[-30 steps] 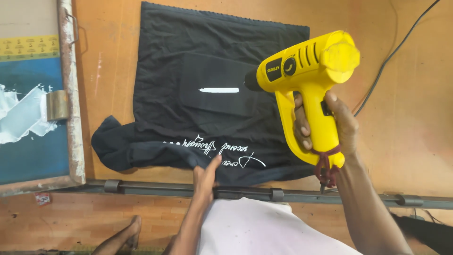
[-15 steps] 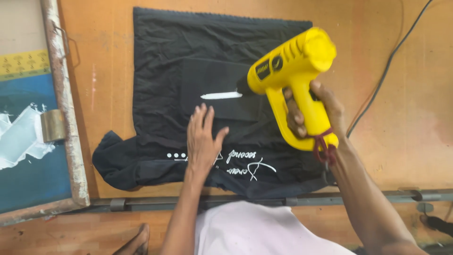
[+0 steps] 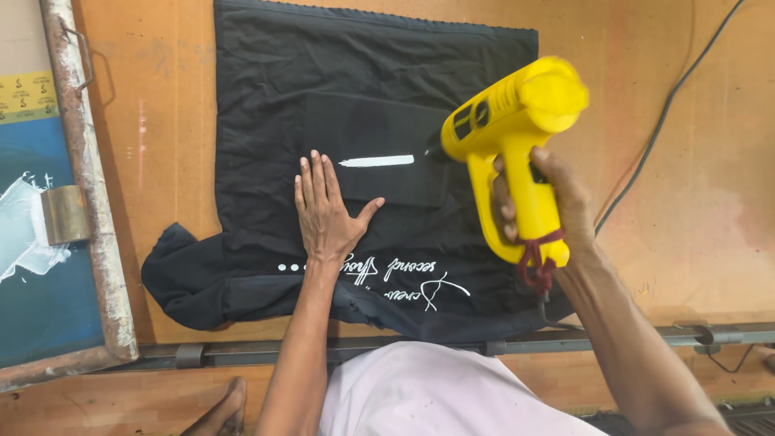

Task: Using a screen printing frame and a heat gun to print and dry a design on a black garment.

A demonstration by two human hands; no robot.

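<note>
A small black label [image 3: 472,121] with pale marks sits on the yellow heat gun's [image 3: 517,145] side, centre right. At the upper left edge shows a yellow printed strip [image 3: 24,95].

We see a glossy yellow plastic heat gun [image 3: 517,137] over matt, creased black cloth [image 3: 266,89] bearing a smooth white printed stripe [image 3: 376,161]. The orange wooden bench [image 3: 710,210] looks worn and scuffed; its metal rail [image 3: 89,186] is rusty.

Orange wooden table [image 3: 702,202], metal-framed blue printing screen [image 3: 40,274] at left, grey metal rail [image 3: 339,349], black cable [image 3: 670,113]
</note>
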